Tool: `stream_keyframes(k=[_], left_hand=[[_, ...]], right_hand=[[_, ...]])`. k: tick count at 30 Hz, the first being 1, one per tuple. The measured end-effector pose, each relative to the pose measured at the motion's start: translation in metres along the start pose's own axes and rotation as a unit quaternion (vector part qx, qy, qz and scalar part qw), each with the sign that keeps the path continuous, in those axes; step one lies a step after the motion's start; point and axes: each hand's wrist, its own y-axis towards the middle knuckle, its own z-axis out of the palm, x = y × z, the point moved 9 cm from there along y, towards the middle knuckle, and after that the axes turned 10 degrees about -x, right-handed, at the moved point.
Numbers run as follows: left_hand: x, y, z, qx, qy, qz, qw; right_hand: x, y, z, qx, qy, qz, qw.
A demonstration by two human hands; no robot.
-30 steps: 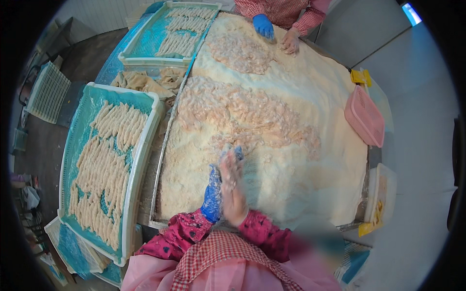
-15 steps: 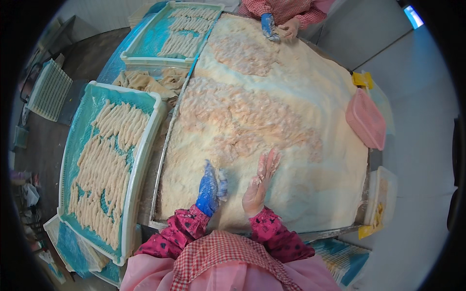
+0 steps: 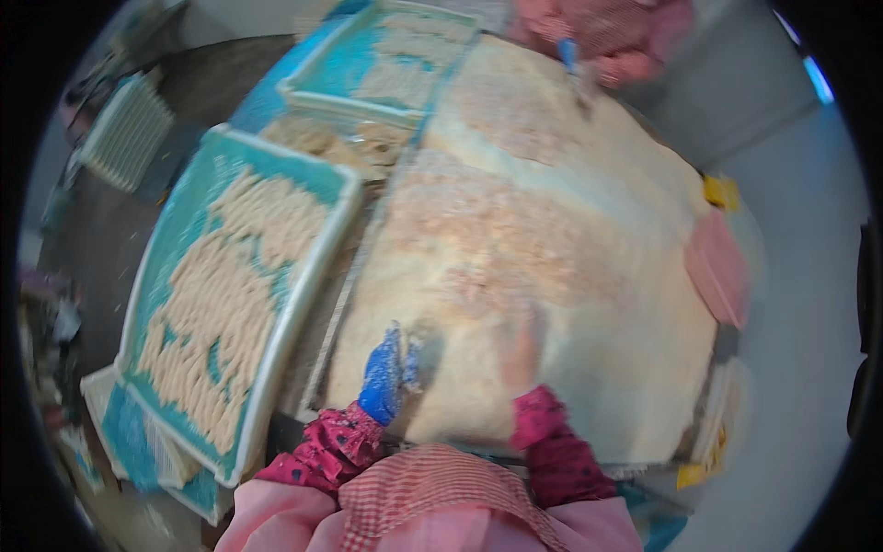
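Note:
A pile of pale pinkish pieces, seemingly raw meat (image 3: 487,248), lies coated in white powder on a wide table spread with the same flour-like powder (image 3: 607,386). My left hand (image 3: 384,375), in a powder-dusted blue glove, hovers over the near left part of the table. Its fingers point away from me, thumb apart, and nothing shows in them. My bare right hand (image 3: 521,354) reaches to the near edge of the pile; motion smears its fingers. On my left, a white-rimmed tray (image 3: 345,216) lined with turquoise mesh holds rows of coated strips (image 3: 221,304).
A second tray of strips (image 3: 432,115) stands at the far left, with crumpled tan cloths (image 3: 372,147) between the trays. A co-worker's gloved hand (image 3: 568,57) is at the far end. A pink basket (image 3: 717,267) sits at the right edge. Stacked trays (image 3: 129,133) stand farther left.
The whole view has shifted, with the table now farther right and tilted. My right hand has moved right, away from my left hand, and is blurred. My left hand keeps its pose.

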Motion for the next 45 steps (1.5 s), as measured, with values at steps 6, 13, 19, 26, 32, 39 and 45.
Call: stream_keyframes(k=[6,13,19,26,32,39,45], left_hand=[[-0.154,-0.044,-0.022,0.106,-0.154,0.131,0.974],[-0.457,-0.252,-0.299,-0.442,0.186,0.574,0.663],[-0.512,-0.227,-0.374,-0.458,0.532,0.390,0.596],[-0.475,-0.182,-0.332,-0.385,0.684,0.387,0.484],[-0.309,-0.111,-0.072,-0.191,0.564,0.472,0.650],[-0.035,-0.013,0.035,0.033,0.614,0.259,0.744],[0.095,0.007,0.087,0.228,0.769,0.314,0.508]], right_hand=[[-0.037,0.016,0.009,0.045,-0.197,-0.161,0.966],[-0.006,0.019,0.006,0.034,-0.105,-0.138,0.984],[-0.005,0.027,0.003,0.063,-0.117,-0.163,0.978],[-0.008,0.032,-0.033,-0.030,-0.039,-0.027,0.998],[0.000,-0.045,-0.028,0.199,0.029,-0.059,0.978],[-0.021,-0.063,-0.012,-0.007,0.034,0.110,0.993],[-0.094,-0.025,-0.064,-0.118,0.008,0.228,0.966]])
